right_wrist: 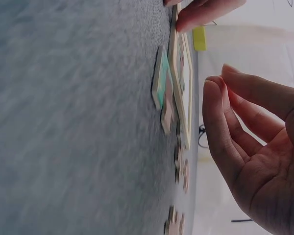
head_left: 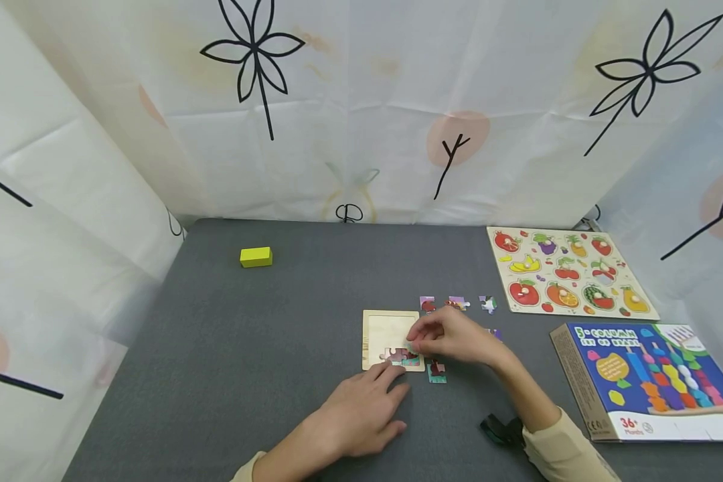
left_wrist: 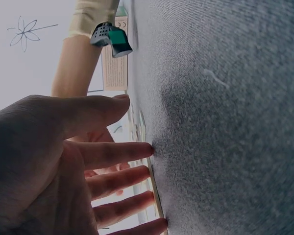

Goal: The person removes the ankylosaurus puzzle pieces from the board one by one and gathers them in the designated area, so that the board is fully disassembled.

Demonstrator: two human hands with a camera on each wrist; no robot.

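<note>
A small square wooden puzzle tray (head_left: 391, 319) lies on the grey table, with joined jigsaw pieces (head_left: 395, 355) in its lower part. My left hand (head_left: 364, 410) has its fingers spread, the fingertips touching the tray's near edge. Over the right side of the tray is my right hand (head_left: 454, 336). Its thumb and index fingertips (right_wrist: 213, 84) come together, and no piece shows between them in the right wrist view. Just off the tray's near right corner lies a loose brown and teal jigsaw piece (head_left: 437, 372). More loose pieces (head_left: 458, 303) lie beyond the right hand, one partly hidden by it.
A yellow block (head_left: 256, 257) sits at the back left. At the right are a fruit picture board (head_left: 569, 274) and, nearer, a blue toy box (head_left: 651, 381). A black strap (head_left: 501, 430) is by the right wrist. Patterned white cloth (head_left: 361, 100) hangs around the table.
</note>
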